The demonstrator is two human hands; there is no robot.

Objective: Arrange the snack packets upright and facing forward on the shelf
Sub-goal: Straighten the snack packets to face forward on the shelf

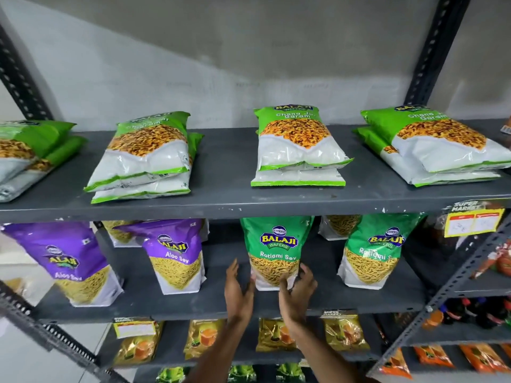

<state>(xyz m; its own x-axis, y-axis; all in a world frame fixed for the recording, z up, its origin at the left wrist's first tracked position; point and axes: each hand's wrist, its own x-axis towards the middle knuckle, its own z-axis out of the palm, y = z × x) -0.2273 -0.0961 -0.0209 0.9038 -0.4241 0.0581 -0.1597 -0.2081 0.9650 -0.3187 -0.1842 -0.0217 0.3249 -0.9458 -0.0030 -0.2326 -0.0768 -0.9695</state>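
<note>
Nearest the camera, two bare forearms reach up past a lower shelf of gold packets to the middle shelf. The left hand has its grip spread wide, fingers straight, its fingertips at the lower left edge of a green Ratlami Sev packet — whether they press on it or only brush it cannot be told. The right hand is also loosely open, fingers curled, its thumb lying against the packet's white lower right corner. Neither grip closes around the packet; the hands flank its base.

That packet stands upright on the middle shelf, label facing forward. To its right stands a second green Ratlami Sev packet, tilted a little, well apart from the first. To the left stand two purple Aloo Sev packets (both leaning leftward), with more packets partly hidden behind the row.

Farther up, on the top shelf, green-and-white Chana Jor Garam packets lie flat in stacks of two — four stacks across, spaced apart, against a grey wall.
</note>
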